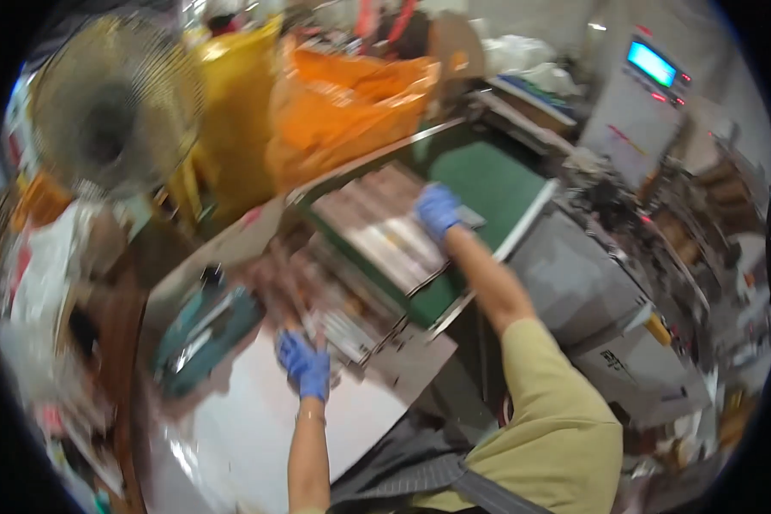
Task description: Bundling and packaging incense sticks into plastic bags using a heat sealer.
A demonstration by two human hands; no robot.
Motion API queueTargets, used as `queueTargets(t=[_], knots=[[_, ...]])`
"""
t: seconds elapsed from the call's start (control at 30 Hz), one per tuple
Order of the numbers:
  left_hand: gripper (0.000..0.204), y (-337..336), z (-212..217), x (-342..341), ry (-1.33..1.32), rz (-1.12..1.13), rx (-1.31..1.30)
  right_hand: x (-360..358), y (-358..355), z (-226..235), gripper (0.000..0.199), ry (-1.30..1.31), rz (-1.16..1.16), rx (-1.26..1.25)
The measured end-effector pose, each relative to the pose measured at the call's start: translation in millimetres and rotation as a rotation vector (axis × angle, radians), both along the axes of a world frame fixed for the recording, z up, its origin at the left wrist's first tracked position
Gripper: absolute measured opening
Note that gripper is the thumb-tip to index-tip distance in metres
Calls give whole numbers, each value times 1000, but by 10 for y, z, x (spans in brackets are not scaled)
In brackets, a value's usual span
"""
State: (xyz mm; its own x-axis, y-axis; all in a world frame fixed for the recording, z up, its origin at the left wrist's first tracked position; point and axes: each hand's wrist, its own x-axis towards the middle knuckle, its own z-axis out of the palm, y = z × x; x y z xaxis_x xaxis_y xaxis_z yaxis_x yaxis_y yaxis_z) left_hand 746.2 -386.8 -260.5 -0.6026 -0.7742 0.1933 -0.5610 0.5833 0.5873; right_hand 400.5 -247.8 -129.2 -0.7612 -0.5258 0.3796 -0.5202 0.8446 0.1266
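Observation:
My right hand (437,211), in a blue glove, rests at the right end of a row of long brownish packs (377,218). These lie side by side on a green conveyor belt (497,176); my fingers there are blurred and partly hidden. My left hand (305,367), also blue-gloved with a bare fingertip or thumb showing, is over the white tabletop (231,428). Its thumb and fingers stand apart, beside a second group of similar packs (343,313), just below the belt's near edge. I see nothing held in it.
A teal tray-like object (210,334) with a shiny strip lies left on the table. Behind the belt stand an orange bag (347,111) and a yellow bag (236,120). A fan (111,107) is at far left. Right stands machinery with a lit screen (651,64).

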Motion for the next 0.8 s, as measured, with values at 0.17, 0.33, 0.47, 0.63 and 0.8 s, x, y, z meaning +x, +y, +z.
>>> queueTargets(t=[0.17, 0.33, 0.47, 0.63, 0.8], knots=[[60, -129, 46, -285, 333, 136, 370, 1296, -941, -124, 41, 60, 346, -31], [76, -633, -109, -354, 1057, 60, 945, 1907, -1500, -438, 60, -447, 378, -302], [107, -575, 165, -944, 309, 235, 560, 724, -1346, -1663, 92, -612, -198, -210], [97, -551, 457, -316, 508, 186, 958, 1683, -1470, -1200, 82, -1393, 134, -531], [44, -415, 183, 136, 722, -57, 1237, 2353, -1026, -1186, 38, -1984, 542, -947]])
